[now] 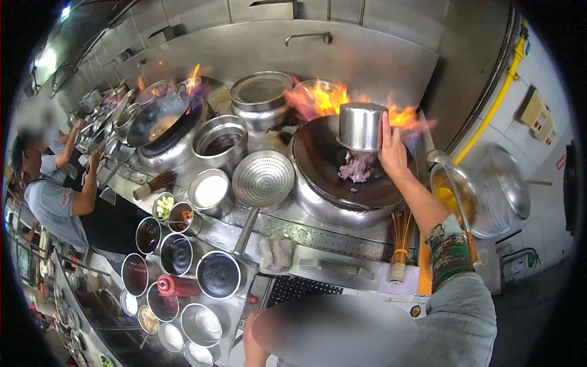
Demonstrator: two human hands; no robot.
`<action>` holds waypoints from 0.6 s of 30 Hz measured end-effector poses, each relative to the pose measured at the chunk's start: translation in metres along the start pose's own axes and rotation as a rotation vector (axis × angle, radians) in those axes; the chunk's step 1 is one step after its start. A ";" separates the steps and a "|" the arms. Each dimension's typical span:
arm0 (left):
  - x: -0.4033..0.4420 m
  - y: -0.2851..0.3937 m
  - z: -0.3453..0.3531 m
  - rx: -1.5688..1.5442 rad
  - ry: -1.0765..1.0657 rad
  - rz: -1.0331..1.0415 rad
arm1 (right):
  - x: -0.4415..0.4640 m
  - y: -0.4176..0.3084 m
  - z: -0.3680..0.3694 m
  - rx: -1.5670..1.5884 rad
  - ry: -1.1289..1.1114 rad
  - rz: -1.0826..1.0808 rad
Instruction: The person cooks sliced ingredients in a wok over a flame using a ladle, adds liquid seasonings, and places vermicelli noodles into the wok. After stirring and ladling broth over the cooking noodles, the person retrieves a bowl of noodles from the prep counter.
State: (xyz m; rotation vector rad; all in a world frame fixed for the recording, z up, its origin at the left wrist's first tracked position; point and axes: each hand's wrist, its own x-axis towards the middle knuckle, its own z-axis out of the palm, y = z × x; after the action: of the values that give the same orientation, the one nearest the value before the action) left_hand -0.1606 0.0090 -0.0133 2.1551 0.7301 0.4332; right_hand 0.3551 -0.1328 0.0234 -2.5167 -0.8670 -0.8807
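Some purplish food (356, 167) beneath upturned pot (362, 129)

Lighting mixed, moderately bright overall. Ceiling lamp (46, 60) at upper left overexposed to white with a soft halo. Flames (324, 98) behind the wok (315, 150) burn out to pale yellow at the cores, orange toward the fringes. Wok interior dark. Steel back wall (379, 58) returns a broad, diffuse sheen; small highlights on the pot (361, 127) and the strainer (264, 177). Floor (526, 318) at lower right in deep shade. Strong fisheye distortion: back wall's upper edge bows, periphery stretched, corners black. Right hand (391, 147) reasonably crisp; far left softer. Smooth grey blur covers an oval at bottom centre; second blurred patch at upper left.
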 end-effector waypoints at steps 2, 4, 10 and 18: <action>-0.005 0.003 0.007 0.012 0.001 -0.014 | 0.006 0.010 0.003 0.002 0.080 -0.042; -0.011 0.003 0.013 0.016 0.006 -0.027 | 0.010 0.013 -0.004 0.032 0.048 -0.017; -0.032 0.018 0.015 -0.014 0.124 -0.145 | -0.037 0.046 -0.015 -0.096 -0.039 -0.159; -0.068 -0.012 0.009 0.011 0.214 -0.142 | -0.018 0.094 -0.025 0.334 -0.290 0.388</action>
State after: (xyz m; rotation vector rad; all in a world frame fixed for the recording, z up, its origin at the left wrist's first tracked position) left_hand -0.2129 -0.0329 -0.0330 2.0712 0.9996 0.5917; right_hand 0.3931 -0.2242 0.0205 -2.4203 -0.5185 -0.2295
